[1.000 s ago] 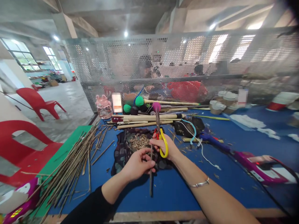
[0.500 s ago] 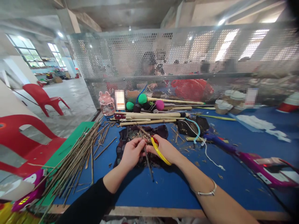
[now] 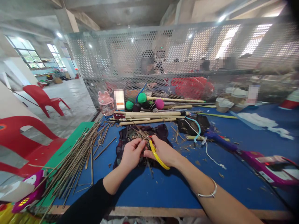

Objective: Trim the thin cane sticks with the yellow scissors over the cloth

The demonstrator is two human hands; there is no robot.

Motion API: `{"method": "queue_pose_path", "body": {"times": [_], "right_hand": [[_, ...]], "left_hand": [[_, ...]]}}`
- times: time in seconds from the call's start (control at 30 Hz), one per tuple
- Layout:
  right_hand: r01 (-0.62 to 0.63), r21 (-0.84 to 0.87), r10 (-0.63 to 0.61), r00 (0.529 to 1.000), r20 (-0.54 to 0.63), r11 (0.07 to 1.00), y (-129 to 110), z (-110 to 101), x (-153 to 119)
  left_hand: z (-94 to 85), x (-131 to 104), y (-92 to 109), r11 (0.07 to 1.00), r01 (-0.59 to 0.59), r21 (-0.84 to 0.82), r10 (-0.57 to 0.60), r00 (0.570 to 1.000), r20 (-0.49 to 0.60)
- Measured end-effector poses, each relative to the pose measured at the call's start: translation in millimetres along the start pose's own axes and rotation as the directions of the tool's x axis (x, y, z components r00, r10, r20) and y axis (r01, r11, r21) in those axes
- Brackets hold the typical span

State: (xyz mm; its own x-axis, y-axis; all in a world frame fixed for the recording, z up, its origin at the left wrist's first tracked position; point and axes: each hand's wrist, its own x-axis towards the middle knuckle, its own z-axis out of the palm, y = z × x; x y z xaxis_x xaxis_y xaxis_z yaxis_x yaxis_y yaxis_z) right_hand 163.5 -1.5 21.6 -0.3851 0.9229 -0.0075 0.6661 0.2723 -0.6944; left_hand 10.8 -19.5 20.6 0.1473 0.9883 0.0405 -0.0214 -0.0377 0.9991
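Blue tabletop (image 3: 168,193): held twig (image 3: 150,168), yellow-handled scissors (image 3: 156,154), blurred white-and-orange label (image 3: 119,99)

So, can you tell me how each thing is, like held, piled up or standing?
Left hand: closed on a stick
Right hand: holding scissors
Stick: held, pointing down toward the table edge
Scissors: in use position, blades at the stick; can't tell how far open
Dark cloth: crumpled, bits on it
Stick pile: loose, spread out
Pink bottle: standing upright
White cord: lying loose
Bangle: worn on right arm
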Motion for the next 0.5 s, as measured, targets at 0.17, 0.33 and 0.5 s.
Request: {"method": "queue_pose_path", "body": {"times": [0.17,0.33,0.5], "right_hand": [[0.006,-0.028,-0.006,1.000,0.000,1.000,-4.9,-1.2,-2.4],[-0.052,-0.128,0.046,0.998,-0.051,0.990,-3.9,2.6,0.6],[-0.036,-0.138,0.026,0.997,-0.074,0.990,-0.8,7.5,5.4]], "left_hand": [[0.8,-2.2,-0.2,0.981,-0.102,0.166,0.114,0.992,-0.059],[-0.9,-1.5,-1.7,0.967,-0.126,0.223,0.141,0.989,-0.053],[-2.3,-1.2,-2.5,0.960,-0.130,0.248,0.156,0.984,-0.088]]}}
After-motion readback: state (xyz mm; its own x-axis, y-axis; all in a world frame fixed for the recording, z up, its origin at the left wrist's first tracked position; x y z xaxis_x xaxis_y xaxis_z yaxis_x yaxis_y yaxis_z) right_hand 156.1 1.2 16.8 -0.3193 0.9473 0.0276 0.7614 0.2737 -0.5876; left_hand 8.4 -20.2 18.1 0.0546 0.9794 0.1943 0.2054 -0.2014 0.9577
